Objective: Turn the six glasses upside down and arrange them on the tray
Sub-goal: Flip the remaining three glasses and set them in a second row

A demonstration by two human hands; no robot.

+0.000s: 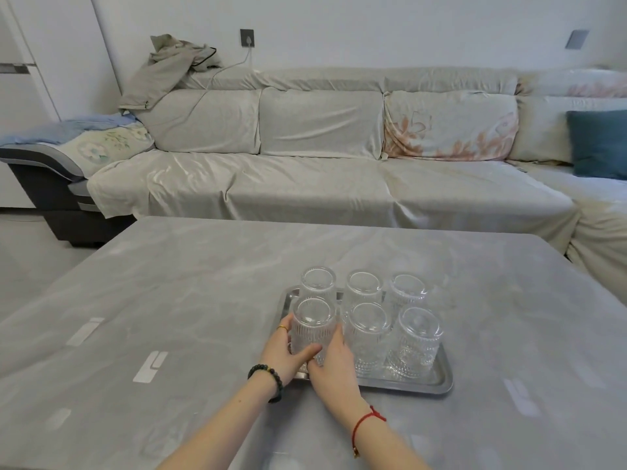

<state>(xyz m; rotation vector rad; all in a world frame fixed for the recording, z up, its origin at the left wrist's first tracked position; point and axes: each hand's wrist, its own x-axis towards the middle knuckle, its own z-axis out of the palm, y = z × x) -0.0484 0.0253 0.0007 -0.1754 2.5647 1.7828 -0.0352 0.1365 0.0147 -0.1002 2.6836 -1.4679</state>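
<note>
Near-left glass (314, 325): lower part hidden behind left hand (283, 356) and right hand (334, 364). Tray (441, 378): near-left corner covered by hands, far edge mostly behind glasses. Both forearms cut off by bottom edge. Sofa (305, 184) cut off at right.

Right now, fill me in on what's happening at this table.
A person is setting clear ribbed drinking glasses upside down on a rectangular silver metal tray on the grey table. Six glasses stand inverted in two rows of three. Both hands, the left hand with a black bead bracelet and the right hand with a red string, are wrapped around the near-left glass, which sits at the tray's near-left corner. The other five glasses stand untouched.
</note>
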